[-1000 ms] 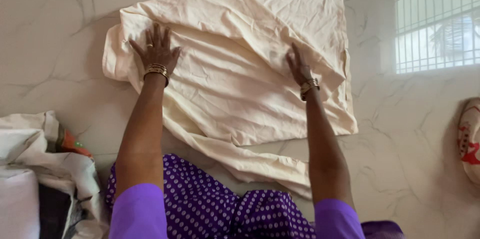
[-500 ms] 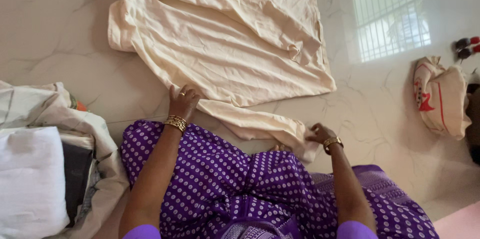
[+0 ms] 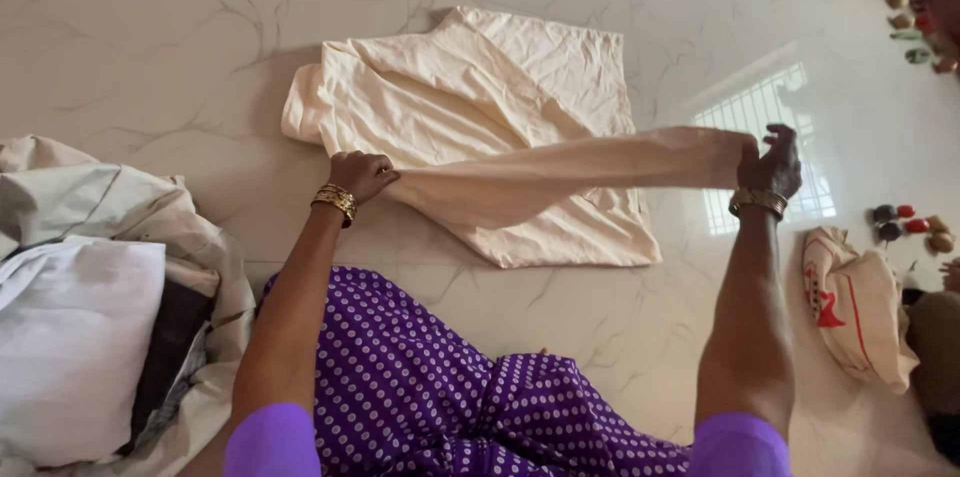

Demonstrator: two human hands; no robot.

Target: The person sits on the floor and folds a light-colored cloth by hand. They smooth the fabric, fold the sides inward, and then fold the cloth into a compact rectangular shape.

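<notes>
Both hands grip the cream garment at centre frame, left hand and right hand with fingers closed on its stretched, lifted lower edge, folding seemingly partway done.

Both hands — left hand, right hand — pinch the cream cloth, one fold stretched taut.

The left hand closes over the sleeve end, fingertips buried in the cream garment. At three o'clock the right hand shows its back only, so its grip on the stretched sleeve is hidden. That sleeve covers part of the garment beneath. At nine o'clock, the pile of laundry runs off the frame edge. The small objects at three o'clock are too tiny to identify.
</notes>
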